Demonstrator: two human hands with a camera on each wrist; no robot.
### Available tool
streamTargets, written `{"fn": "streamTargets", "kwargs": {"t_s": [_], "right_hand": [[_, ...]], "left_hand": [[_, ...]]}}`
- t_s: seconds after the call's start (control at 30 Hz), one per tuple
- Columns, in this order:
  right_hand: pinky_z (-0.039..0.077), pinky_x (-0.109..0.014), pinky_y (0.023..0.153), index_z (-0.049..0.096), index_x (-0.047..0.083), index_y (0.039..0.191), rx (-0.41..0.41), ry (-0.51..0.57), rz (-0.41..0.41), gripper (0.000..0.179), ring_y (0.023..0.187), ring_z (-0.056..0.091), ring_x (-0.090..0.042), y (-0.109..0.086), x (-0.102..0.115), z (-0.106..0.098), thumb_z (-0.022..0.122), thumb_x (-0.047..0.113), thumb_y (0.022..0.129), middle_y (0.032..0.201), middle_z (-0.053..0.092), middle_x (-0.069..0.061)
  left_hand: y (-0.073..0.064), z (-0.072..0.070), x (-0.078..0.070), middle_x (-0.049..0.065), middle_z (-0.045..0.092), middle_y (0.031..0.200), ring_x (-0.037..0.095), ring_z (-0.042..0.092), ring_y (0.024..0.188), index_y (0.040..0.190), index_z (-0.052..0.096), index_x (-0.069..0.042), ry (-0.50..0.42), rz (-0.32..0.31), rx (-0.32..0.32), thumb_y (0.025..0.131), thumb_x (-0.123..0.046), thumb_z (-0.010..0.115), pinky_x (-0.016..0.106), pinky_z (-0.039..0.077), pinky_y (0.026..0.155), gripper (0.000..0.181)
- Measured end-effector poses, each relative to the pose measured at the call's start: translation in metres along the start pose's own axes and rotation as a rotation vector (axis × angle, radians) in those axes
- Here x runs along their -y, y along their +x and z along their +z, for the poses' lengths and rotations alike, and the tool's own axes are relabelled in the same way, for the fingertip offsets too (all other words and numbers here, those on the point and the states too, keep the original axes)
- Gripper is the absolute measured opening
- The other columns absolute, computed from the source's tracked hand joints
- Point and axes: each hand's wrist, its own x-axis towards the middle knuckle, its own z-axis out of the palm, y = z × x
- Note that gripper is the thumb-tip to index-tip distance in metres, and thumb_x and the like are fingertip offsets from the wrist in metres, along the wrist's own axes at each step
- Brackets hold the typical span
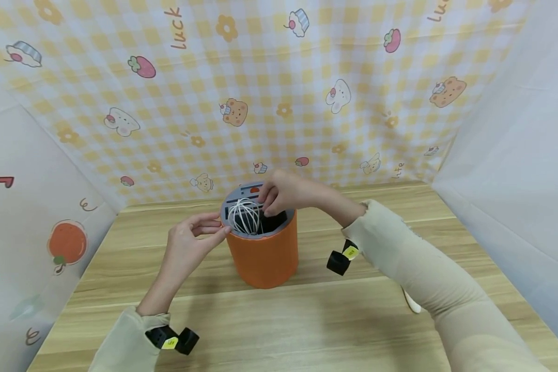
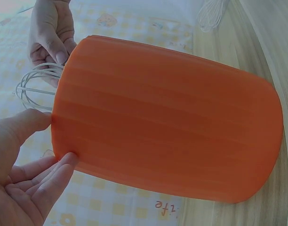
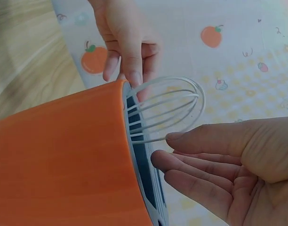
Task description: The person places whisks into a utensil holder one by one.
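Note:
An orange, round utensil holder (image 1: 265, 258) with a grey slotted top (image 1: 234, 195) stands upright on the table. The white wire head of a whisk (image 1: 244, 217) sticks up out of its large front opening; the rest is hidden inside. My left hand (image 1: 192, 240) grips the holder's left rim, thumb at the front and fingers along the side. Over the opening is my right hand (image 1: 283, 191), its fingers loosely bent. In the right wrist view the right thumb tip overlaps the outer wire of the whisk, and the fingertips sit a little apart from the thumb.
On the wooden table (image 1: 307, 330) a slim white piece (image 1: 413, 302) shows partly from under the right forearm. White looped wires (image 2: 212, 14) appear at the top of the left wrist view. Patterned cloth (image 1: 283, 77) hangs close behind the holder.

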Motion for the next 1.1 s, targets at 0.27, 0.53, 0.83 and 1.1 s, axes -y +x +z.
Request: {"fn": "streamTargets", "kwargs": {"t_s": [0.27,0.53,0.83,1.1], "right_hand": [[0.051,-0.026,0.072,0.063,-0.009,0.098,-0.034,0.033,0.007,0.022,0.083,0.066,-0.017,-0.012,-0.007,-0.01,0.069,-0.003,0.078,0.088,0.068,-0.012],[0.051,-0.028,0.074,0.062,-0.011,0.096,-0.07,0.063,0.011,0.02,0.081,0.067,-0.019,-0.026,-0.017,-0.021,0.067,-0.004,0.078,0.085,0.068,-0.015],[0.051,-0.029,0.075,0.062,-0.008,0.098,-0.109,0.068,0.095,0.021,0.084,0.065,-0.02,-0.045,-0.036,-0.031,0.068,-0.001,0.079,0.088,0.068,-0.014],[0.051,-0.03,0.075,0.062,-0.006,0.097,-0.157,0.095,0.169,0.021,0.082,0.065,-0.02,-0.066,-0.059,-0.038,0.07,0.003,0.079,0.087,0.068,-0.012]], "left_hand": [[0.001,0.002,-0.001,0.009,0.067,0.096,0.014,0.064,0.087,0.112,0.063,-0.006,0.005,0.001,0.008,0.076,-0.031,0.075,0.018,0.049,0.068,0.046],[0.0,0.002,-0.002,0.01,0.067,0.098,0.009,0.064,0.085,0.113,0.063,-0.005,-0.006,-0.001,0.013,0.076,-0.03,0.075,0.016,0.049,0.069,0.046],[0.0,0.001,0.003,0.007,0.068,0.095,0.004,0.063,0.082,0.111,0.063,-0.006,0.036,0.014,0.001,0.077,-0.033,0.075,0.016,0.048,0.072,0.045],[0.0,0.002,0.004,0.007,0.068,0.095,0.004,0.064,0.081,0.111,0.063,-0.005,0.045,0.03,0.0,0.077,-0.031,0.074,0.015,0.048,0.073,0.045]]}}
